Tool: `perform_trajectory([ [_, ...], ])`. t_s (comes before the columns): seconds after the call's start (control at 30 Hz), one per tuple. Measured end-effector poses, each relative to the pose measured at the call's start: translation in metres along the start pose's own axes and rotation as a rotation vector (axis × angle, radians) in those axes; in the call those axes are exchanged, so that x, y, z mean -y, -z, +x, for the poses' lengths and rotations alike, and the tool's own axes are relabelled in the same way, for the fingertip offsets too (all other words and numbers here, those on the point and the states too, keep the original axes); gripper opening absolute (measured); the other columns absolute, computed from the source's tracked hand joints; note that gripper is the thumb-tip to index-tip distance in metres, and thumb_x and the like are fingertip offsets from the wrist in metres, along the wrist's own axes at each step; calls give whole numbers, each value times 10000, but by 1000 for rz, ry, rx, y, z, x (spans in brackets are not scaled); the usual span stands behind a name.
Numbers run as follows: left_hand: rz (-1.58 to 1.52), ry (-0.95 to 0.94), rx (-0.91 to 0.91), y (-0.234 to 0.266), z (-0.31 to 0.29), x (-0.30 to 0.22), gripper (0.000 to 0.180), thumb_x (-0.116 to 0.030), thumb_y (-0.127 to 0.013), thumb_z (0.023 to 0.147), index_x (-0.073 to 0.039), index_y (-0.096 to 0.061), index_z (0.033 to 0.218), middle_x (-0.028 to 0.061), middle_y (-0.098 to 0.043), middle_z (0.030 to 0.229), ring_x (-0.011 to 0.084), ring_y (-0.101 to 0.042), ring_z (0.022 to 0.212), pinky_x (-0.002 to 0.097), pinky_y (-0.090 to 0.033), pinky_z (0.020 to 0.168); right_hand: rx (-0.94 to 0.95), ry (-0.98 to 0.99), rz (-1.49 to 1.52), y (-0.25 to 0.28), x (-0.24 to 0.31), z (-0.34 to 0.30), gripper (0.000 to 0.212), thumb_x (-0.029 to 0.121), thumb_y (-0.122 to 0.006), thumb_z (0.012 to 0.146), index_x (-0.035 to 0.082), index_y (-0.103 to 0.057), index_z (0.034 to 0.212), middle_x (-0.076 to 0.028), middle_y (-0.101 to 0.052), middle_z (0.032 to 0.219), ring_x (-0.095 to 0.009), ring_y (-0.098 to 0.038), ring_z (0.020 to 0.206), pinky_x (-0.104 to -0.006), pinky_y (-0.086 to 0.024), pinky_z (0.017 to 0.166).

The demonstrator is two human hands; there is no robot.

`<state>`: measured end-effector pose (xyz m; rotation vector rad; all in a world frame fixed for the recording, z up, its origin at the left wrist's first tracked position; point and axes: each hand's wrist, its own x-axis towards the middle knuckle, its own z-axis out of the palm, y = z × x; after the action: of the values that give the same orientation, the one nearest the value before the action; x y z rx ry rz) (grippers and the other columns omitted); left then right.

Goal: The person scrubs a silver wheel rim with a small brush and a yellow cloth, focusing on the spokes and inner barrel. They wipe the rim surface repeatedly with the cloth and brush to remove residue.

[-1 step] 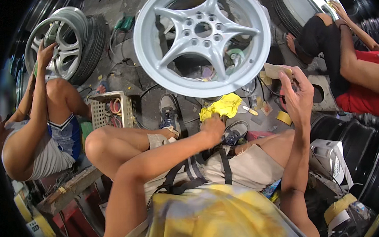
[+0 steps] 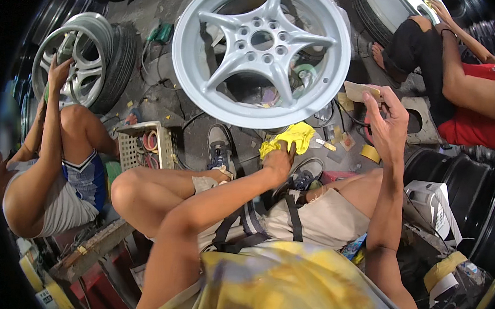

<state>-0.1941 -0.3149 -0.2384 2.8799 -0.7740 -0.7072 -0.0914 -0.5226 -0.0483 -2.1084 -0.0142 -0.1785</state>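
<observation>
A light grey, six-spoked wheel rim (image 2: pixel 212 86) is in front of me, its face tilted up. My left hand (image 2: pixel 281 162) reaches below its near edge, the fingers closed on a crumpled bright yellow cloth (image 2: pixel 292 137). Raised at the rim's right side, my right hand (image 2: pixel 388 114) pinches a small tan folded piece (image 2: pixel 358 91), which looks like sandpaper, between thumb and fingers. The piece stands just off the rim's edge.
Left of my feet is a beige plastic basket (image 2: pixel 142 126) with tape rolls. A co-worker on the left holds another silver wheel (image 2: pixel 85 57); a co-worker in red on the right touches a white rim (image 2: pixel 380 5). Black rims (image 2: pixel 447 182) lie right. Cables and scraps litter the floor.
My left hand has shifted slightly up and right on the yellow cloth. The rim appears a little further left in the picture. My right hand looks the same.
</observation>
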Motion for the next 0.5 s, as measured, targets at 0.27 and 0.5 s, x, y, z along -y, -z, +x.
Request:
perform_trajectory([
  [0.27, -1, -213, 290, -63, 48, 26, 194, -162, -608, 918, -50, -735, 1012, 167, -706, 1086, 290, -723, 973, 368, -599, 793, -121, 28, -92, 18, -46, 8, 168, 99, -664, 951, -47, -674, 1033, -52, -594, 796, -90, -529, 691, -263, -436, 607],
  [0.5, -73, -218, -10, 167, -53, 54, 391, -386, -653, 954, 4, -651, 987, 229, -608, 1163, 326, -718, 842, 407, -593, 693, -121, -41, 64, 31, -56, 16, 155, 134, -638, 1000, -11, -681, 1035, 1, -576, 752, -29, -483, 577, -208, -393, 516],
])
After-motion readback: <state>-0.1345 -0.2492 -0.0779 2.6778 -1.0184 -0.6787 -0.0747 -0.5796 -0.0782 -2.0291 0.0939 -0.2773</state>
